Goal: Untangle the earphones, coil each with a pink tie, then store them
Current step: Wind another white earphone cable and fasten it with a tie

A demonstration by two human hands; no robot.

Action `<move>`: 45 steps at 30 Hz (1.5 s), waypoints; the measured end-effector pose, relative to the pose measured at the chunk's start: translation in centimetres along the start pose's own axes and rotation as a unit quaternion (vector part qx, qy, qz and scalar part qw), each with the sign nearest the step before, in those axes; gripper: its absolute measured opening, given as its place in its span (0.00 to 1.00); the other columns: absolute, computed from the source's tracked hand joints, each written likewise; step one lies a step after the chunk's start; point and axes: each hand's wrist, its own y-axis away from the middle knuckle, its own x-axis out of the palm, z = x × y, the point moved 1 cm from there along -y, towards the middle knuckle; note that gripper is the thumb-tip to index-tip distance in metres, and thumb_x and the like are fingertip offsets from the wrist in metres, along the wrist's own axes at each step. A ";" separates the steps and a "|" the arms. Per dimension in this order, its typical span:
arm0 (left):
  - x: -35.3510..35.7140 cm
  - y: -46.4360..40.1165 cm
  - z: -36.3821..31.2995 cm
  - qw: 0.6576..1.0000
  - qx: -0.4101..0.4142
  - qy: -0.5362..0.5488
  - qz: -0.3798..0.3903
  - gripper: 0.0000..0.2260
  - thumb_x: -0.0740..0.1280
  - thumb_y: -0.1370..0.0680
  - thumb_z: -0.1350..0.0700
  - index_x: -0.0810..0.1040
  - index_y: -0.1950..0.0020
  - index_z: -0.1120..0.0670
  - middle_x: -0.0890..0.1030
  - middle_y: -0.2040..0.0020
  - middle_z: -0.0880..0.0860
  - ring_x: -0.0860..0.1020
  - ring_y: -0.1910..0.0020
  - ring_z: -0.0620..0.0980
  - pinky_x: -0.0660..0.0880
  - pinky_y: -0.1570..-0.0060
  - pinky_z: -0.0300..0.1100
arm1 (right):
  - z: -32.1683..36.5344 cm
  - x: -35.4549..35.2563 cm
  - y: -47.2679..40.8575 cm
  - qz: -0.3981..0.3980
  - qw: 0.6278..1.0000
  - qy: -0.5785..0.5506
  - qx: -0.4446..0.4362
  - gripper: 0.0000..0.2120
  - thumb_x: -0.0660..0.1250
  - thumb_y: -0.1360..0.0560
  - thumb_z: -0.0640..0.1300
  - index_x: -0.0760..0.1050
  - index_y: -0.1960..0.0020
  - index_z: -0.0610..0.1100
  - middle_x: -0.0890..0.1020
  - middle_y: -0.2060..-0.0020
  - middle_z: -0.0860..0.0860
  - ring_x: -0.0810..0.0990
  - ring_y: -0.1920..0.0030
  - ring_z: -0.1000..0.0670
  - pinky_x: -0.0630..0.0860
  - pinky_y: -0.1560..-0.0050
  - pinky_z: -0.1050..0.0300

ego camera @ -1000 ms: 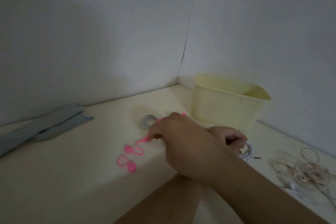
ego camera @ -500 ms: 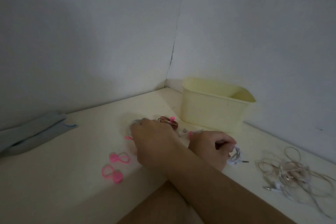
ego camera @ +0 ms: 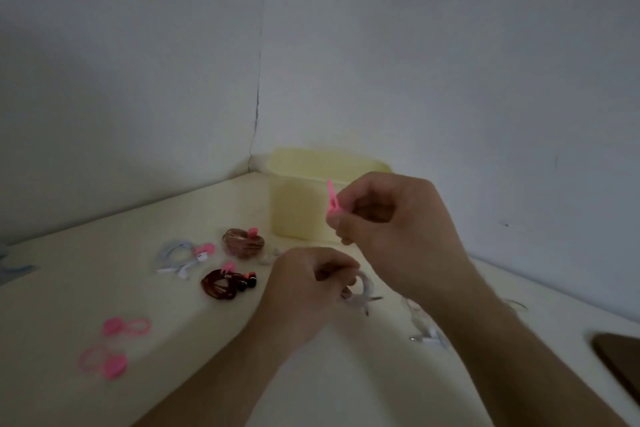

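Note:
My left hand (ego camera: 308, 288) grips a small coil of white earphone cable (ego camera: 363, 289) just above the cream table. My right hand (ego camera: 398, 229) is raised over it and pinches a pink tie (ego camera: 331, 201), which sticks up in front of the yellow bin (ego camera: 298, 191). Three coiled earphones, each with a pink tie on it, lie to the left: a white one (ego camera: 176, 255), a brown one (ego camera: 242, 243) and a dark red one (ego camera: 221, 282). Two loose pink ties (ego camera: 128, 326) (ego camera: 104, 362) lie nearer on the left.
Loose white earphone cable (ego camera: 426, 333) lies on the table under my right forearm. A dark flat object (ego camera: 620, 364) sits at the right edge, a blue-grey cloth (ego camera: 14, 267) at the left edge. White walls meet in a corner behind the bin.
My right hand took a pink tie from the left of the table and carried it up and right, above my left hand's coil. The arms no longer cross, uncovering the three tied coils.

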 end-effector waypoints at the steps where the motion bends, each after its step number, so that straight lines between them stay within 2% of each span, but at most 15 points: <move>1: -0.4 -0.2 0.4 1.000 0.006 0.005 -0.018 0.08 0.72 0.21 0.65 0.89 0.54 0.53 0.88 0.61 0.48 0.86 0.62 0.46 0.77 0.62 0.33 | -0.4 -0.5 -0.3 0.002 1.000 0.005 0.013 0.08 0.81 0.28 0.41 0.83 0.60 0.50 0.86 0.65 0.54 0.87 0.62 0.52 0.85 0.55 0.55; 5: -0.4 -0.6 0.8 0.999 0.015 0.011 -0.048 0.09 0.74 0.23 0.66 0.89 0.53 0.52 0.89 0.58 0.49 0.87 0.57 0.49 0.80 0.59 0.37 | -3.0 -1.3 -0.3 0.003 0.996 0.057 0.068 0.08 0.82 0.30 0.42 0.84 0.62 0.49 0.86 0.67 0.53 0.86 0.65 0.52 0.85 0.54 0.48; 11: -0.3 -0.1 0.0 0.998 0.024 0.031 -0.049 0.10 0.72 0.23 0.69 0.89 0.51 0.55 0.89 0.58 0.52 0.86 0.60 0.47 0.81 0.61 0.39 | -5.2 -1.0 0.2 0.025 0.992 0.086 0.091 0.04 0.79 0.29 0.44 0.86 0.60 0.51 0.87 0.67 0.56 0.86 0.66 0.57 0.85 0.58 0.53; 14: -0.5 0.0 -0.2 0.998 0.035 0.011 -0.046 0.13 0.72 0.23 0.68 0.90 0.52 0.51 0.89 0.58 0.51 0.86 0.60 0.48 0.82 0.60 0.41 | -5.2 -1.0 0.2 0.043 0.992 0.066 0.103 0.03 0.81 0.29 0.46 0.88 0.60 0.51 0.87 0.67 0.56 0.86 0.66 0.58 0.86 0.58 0.54; 17: -0.6 -0.1 -0.2 0.998 0.040 0.002 -0.047 0.16 0.73 0.23 0.68 0.90 0.55 0.45 0.89 0.58 0.50 0.87 0.58 0.48 0.83 0.58 0.46 | -5.3 -1.0 0.3 0.040 0.992 0.059 0.108 0.04 0.82 0.29 0.45 0.88 0.59 0.51 0.87 0.66 0.57 0.86 0.65 0.59 0.85 0.56 0.55; 20: -0.6 0.0 -0.4 0.998 0.043 -0.005 -0.038 0.17 0.72 0.22 0.67 0.89 0.54 0.44 0.89 0.57 0.48 0.87 0.56 0.48 0.83 0.57 0.41 | -5.3 -0.9 0.4 0.042 0.992 0.068 0.102 0.03 0.82 0.28 0.45 0.89 0.58 0.51 0.87 0.66 0.57 0.86 0.64 0.61 0.85 0.55 0.56; 23: -0.6 0.0 -0.5 0.998 0.043 0.001 -0.036 0.17 0.72 0.22 0.68 0.89 0.54 0.45 0.89 0.58 0.49 0.86 0.59 0.45 0.80 0.60 0.35 | -5.1 -0.7 0.5 0.036 0.992 0.072 0.102 0.04 0.82 0.29 0.46 0.88 0.59 0.51 0.87 0.68 0.57 0.86 0.65 0.59 0.85 0.58 0.56; 27: -0.8 -0.1 -0.3 0.999 0.038 0.002 -0.035 0.18 0.72 0.22 0.68 0.89 0.54 0.43 0.89 0.58 0.49 0.86 0.59 0.46 0.81 0.60 0.40 | -4.8 -0.6 0.7 0.045 0.992 0.072 0.097 0.05 0.81 0.28 0.48 0.88 0.60 0.51 0.87 0.69 0.56 0.86 0.66 0.58 0.85 0.59 0.54; 30: -0.9 -0.2 -0.1 0.999 0.033 0.000 -0.031 0.15 0.72 0.22 0.68 0.89 0.52 0.46 0.89 0.58 0.50 0.86 0.60 0.47 0.83 0.56 0.44 | -4.6 -0.7 0.8 0.060 0.991 0.076 0.094 0.05 0.81 0.27 0.49 0.88 0.61 0.52 0.87 0.69 0.56 0.86 0.66 0.58 0.86 0.59 0.54; 33: -0.9 -0.2 0.0 0.999 0.038 -0.007 -0.025 0.12 0.72 0.21 0.67 0.89 0.49 0.50 0.89 0.58 0.51 0.86 0.60 0.48 0.83 0.56 0.43 | -4.6 -0.9 0.8 0.078 0.990 0.080 0.089 0.03 0.79 0.27 0.48 0.89 0.60 0.53 0.87 0.68 0.57 0.86 0.65 0.59 0.86 0.58 0.54; 38: -0.7 0.0 -0.3 0.999 0.038 -0.010 -0.021 0.08 0.73 0.21 0.63 0.89 0.49 0.51 0.89 0.57 0.48 0.87 0.59 0.46 0.84 0.53 0.43 | -4.8 -0.8 0.6 0.068 0.987 0.122 0.082 0.06 0.74 0.26 0.45 0.89 0.59 0.52 0.86 0.69 0.58 0.85 0.66 0.60 0.83 0.61 0.59; 42: -0.8 0.0 -0.5 0.999 0.032 -0.002 -0.027 0.07 0.75 0.22 0.61 0.89 0.51 0.49 0.89 0.58 0.48 0.87 0.60 0.47 0.83 0.56 0.40 | -5.3 -1.0 0.2 0.054 0.988 0.089 0.111 0.10 0.68 0.25 0.39 0.86 0.57 0.51 0.87 0.68 0.55 0.86 0.65 0.56 0.85 0.56 0.54; 45: -0.8 -0.1 -0.4 0.999 0.026 0.004 -0.034 0.04 0.76 0.23 0.57 0.89 0.50 0.52 0.89 0.59 0.49 0.87 0.60 0.48 0.82 0.57 0.39 | -5.9 -1.0 -0.1 0.057 0.986 0.018 0.155 0.15 0.64 0.22 0.36 0.86 0.56 0.50 0.86 0.67 0.50 0.86 0.66 0.51 0.84 0.59 0.47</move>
